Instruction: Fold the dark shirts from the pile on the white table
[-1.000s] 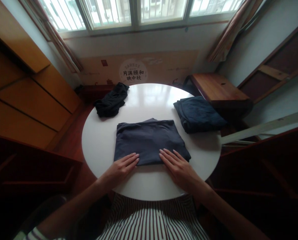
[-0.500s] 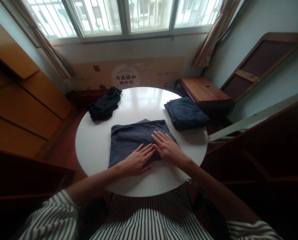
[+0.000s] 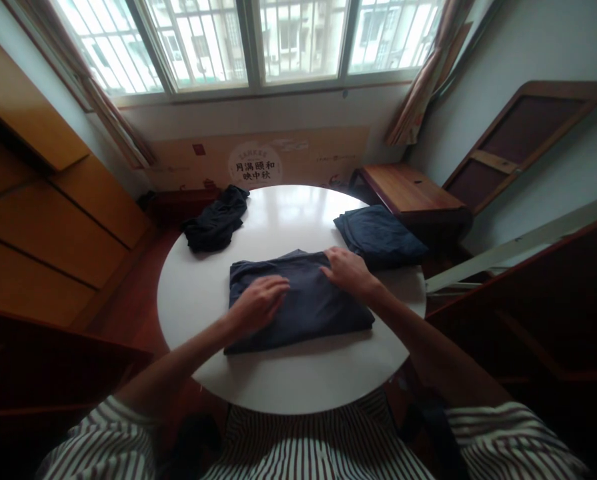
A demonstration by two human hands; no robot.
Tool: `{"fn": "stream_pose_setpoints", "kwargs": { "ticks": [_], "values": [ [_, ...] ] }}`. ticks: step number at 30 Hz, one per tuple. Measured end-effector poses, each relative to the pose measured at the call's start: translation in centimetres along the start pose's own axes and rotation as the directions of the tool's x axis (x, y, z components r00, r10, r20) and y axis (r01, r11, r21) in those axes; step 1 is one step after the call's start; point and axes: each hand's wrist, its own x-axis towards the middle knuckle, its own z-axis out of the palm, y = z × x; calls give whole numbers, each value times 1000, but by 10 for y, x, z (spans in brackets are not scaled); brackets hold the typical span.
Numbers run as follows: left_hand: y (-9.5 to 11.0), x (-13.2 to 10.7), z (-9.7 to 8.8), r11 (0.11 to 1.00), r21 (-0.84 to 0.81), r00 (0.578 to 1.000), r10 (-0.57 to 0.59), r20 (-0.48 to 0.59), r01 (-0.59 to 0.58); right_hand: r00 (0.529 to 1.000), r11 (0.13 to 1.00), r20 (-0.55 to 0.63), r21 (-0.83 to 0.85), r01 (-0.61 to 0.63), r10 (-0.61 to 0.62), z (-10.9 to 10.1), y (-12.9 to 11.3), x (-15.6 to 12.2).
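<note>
A folded dark grey-blue garment (image 3: 303,313) lies flat near the middle of the round white table (image 3: 298,380). Over its left half is my left hand (image 3: 261,301), slightly blurred, fingers loosely extended to the right and holding nothing. My right hand (image 3: 349,270) is at the garment's far right edge, its thumb apart from the bent fingers. Whether those fingertips touch the cloth is hard to see. Just beyond my right hand sits a folded dark blue garment (image 3: 381,237). A crumpled black garment (image 3: 215,223) rests at the table's far left.
Behind the table on the right stands a low wooden table (image 3: 413,187). Orange-brown cabinets (image 3: 43,233) line the left side. A printed cardboard panel (image 3: 178,157) leans below the barred windows (image 3: 298,40). Dark wooden furniture flanks me on both sides.
Both hands were lying flat and close together on the garment's right part. They have separated: the left moved leftward, the right toward the far right edge. The camera view has tilted up slightly.
</note>
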Motion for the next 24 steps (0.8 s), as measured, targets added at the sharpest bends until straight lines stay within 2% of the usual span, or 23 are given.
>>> {"fn": "stream_pose_setpoints", "kwargs": {
  "ticks": [1, 2, 3, 5, 6, 7, 8, 9, 11, 13, 16, 18, 19, 21, 24],
  "values": [
    [-19, 6, -8, 990, 26, 986, -134, -101, 137, 999, 1000, 34, 15, 3, -4, -7, 4, 16],
    [-39, 11, -17, 957, 19, 944, -281, -175, 289, 997, 999, 73, 38, 26, -29, -13, 8, 31],
    [-58, 14, -24, 895, -38, 871, -441, -218, 444, 990, 994, 119, 84, 70, -80, -16, 12, 47],
    [-89, 16, -36, 713, -246, 687, -700, -197, 656, 955, 959, 205, 231, 165, -213, -18, 16, 73],
    [-99, 16, -40, 612, -357, 602, -784, -152, 706, 931, 933, 247, 305, 189, -269, -17, 16, 85],
    [-107, 14, -44, 523, -455, 542, -834, -99, 721, 907, 912, 286, 359, 197, -309, -16, 15, 94],
    [-112, 12, -46, 453, -533, 509, -859, -48, 714, 888, 903, 321, 382, 195, -328, -13, 12, 103],
    [-114, 10, -48, 404, -587, 499, -867, 0, 701, 875, 908, 354, 373, 191, -330, -11, 10, 110],
    [-116, 7, -51, 350, -633, 513, -854, 86, 690, 848, 920, 404, 325, 219, -344, -7, 5, 121],
    [-115, 6, -51, 347, -631, 556, -815, 162, 694, 819, 912, 421, 299, 280, -390, -3, 1, 128],
    [-115, 6, -49, 405, -650, 681, -690, 244, 643, 797, 882, 392, 306, 358, -460, 1, -2, 127],
    [-116, 6, -47, 467, -689, 763, -617, 195, 554, 795, 865, 361, 321, 385, -487, 4, -2, 120],
    [-117, 5, -46, 505, -692, 785, -602, 146, 516, 801, 857, 332, 329, 396, -497, 5, -1, 116],
    [-119, 5, -43, 589, -646, 806, -588, 69, 485, 823, 832, 235, 362, 420, -517, 8, 2, 107],
    [-122, 4, -39, 675, -547, 822, -569, 41, 495, 837, 791, 108, 410, 454, -536, 12, 8, 96]
  ]
}}
